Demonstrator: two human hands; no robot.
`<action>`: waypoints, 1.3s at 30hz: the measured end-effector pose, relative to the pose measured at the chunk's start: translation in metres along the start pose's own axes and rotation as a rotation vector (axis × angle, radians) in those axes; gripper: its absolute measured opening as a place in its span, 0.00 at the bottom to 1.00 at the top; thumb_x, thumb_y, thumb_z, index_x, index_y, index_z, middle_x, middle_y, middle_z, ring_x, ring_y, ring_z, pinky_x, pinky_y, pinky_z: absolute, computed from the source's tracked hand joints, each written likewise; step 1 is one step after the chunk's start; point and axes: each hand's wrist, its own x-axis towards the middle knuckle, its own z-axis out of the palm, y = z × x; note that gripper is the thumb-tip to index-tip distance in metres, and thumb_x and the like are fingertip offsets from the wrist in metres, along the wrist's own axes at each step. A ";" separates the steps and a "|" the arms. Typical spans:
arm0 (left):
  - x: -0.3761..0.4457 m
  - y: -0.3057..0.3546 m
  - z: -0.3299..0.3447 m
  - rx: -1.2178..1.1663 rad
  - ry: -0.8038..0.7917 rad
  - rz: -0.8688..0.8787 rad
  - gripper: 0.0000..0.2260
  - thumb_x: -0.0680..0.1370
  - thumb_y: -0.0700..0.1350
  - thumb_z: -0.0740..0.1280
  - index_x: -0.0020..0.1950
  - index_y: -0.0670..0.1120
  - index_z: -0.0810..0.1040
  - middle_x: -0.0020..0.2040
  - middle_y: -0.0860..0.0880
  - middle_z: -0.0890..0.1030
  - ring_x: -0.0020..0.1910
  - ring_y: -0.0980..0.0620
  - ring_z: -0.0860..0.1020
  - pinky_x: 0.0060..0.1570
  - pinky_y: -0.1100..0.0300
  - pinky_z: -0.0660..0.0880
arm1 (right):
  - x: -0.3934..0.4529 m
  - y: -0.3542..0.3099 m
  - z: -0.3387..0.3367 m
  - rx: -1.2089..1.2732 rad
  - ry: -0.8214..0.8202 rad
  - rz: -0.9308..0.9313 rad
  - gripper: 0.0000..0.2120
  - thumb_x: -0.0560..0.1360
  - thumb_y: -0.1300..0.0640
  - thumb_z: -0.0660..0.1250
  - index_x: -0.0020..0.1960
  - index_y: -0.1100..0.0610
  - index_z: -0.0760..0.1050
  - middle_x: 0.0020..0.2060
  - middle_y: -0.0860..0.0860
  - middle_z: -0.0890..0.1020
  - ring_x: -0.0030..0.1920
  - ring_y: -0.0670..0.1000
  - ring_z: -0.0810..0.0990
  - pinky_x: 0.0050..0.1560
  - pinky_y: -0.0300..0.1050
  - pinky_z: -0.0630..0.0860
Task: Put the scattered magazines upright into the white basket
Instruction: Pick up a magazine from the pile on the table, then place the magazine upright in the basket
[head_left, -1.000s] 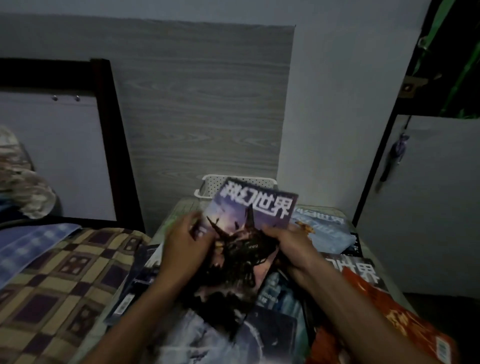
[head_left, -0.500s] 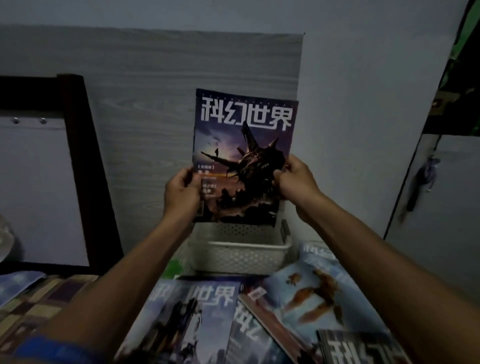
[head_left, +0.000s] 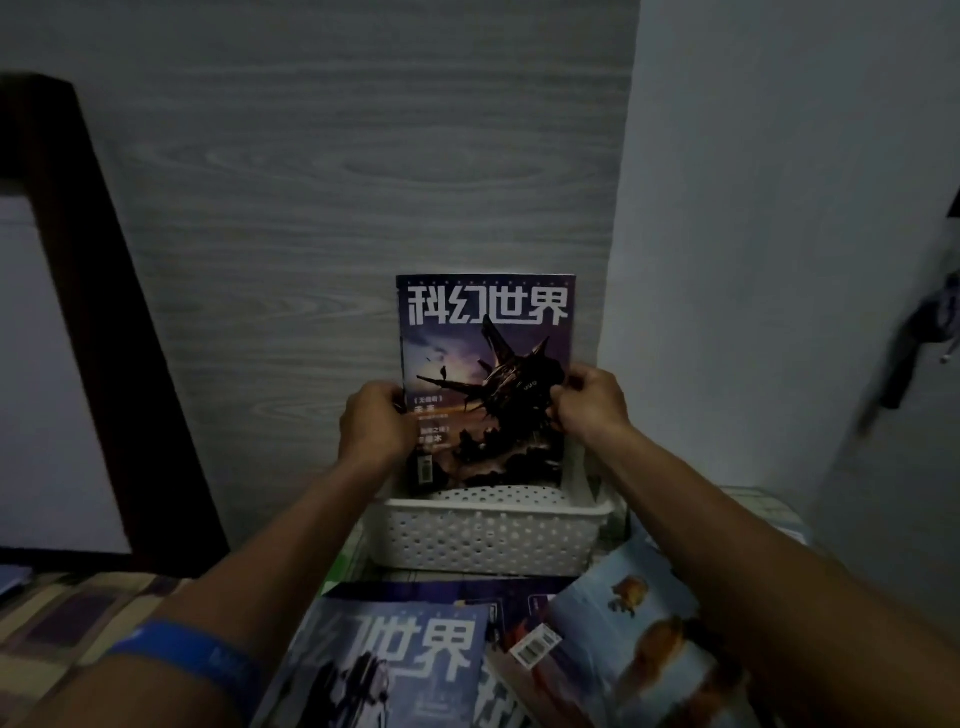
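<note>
Magazine with spaceship cover (head_left: 485, 364), upright, lower edge inside white basket (head_left: 488, 535).
I recorded my left hand (head_left: 371, 428) closed around its left edge and my right hand (head_left: 589, 408) pinching its right edge, cover facing me. The perforated basket stood against the grey wood-grain panel (head_left: 337, 182), beside the white wall (head_left: 753, 234). Whether the magazine's foot touched the basket floor, I could not tell. Scattered flat in front of the basket lay a blue magazine (head_left: 395, 670) and a pale-blue magazine with orange figures (head_left: 639, 644), overlapping. A blue wristband (head_left: 197, 657) sat on my left forearm.
</note>
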 end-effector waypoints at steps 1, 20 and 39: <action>0.001 0.000 0.000 0.004 0.011 -0.002 0.05 0.74 0.42 0.72 0.50 0.48 0.83 0.45 0.48 0.85 0.43 0.51 0.82 0.46 0.53 0.80 | 0.000 0.000 0.001 -0.038 0.023 -0.002 0.05 0.75 0.63 0.65 0.46 0.56 0.79 0.43 0.54 0.83 0.47 0.58 0.83 0.52 0.55 0.81; -0.155 0.041 -0.023 0.248 -0.285 0.391 0.05 0.74 0.50 0.68 0.43 0.50 0.80 0.42 0.48 0.84 0.41 0.47 0.81 0.44 0.52 0.79 | -0.156 -0.007 -0.136 -0.121 -0.151 -0.044 0.06 0.75 0.62 0.68 0.42 0.54 0.81 0.42 0.52 0.84 0.43 0.52 0.83 0.44 0.48 0.83; -0.203 0.098 -0.050 -0.116 -0.146 0.415 0.04 0.78 0.44 0.65 0.46 0.46 0.71 0.40 0.47 0.78 0.40 0.49 0.76 0.41 0.52 0.73 | -0.261 0.035 -0.200 -0.252 -0.271 -0.075 0.21 0.73 0.47 0.71 0.63 0.46 0.71 0.55 0.43 0.78 0.55 0.47 0.79 0.55 0.50 0.79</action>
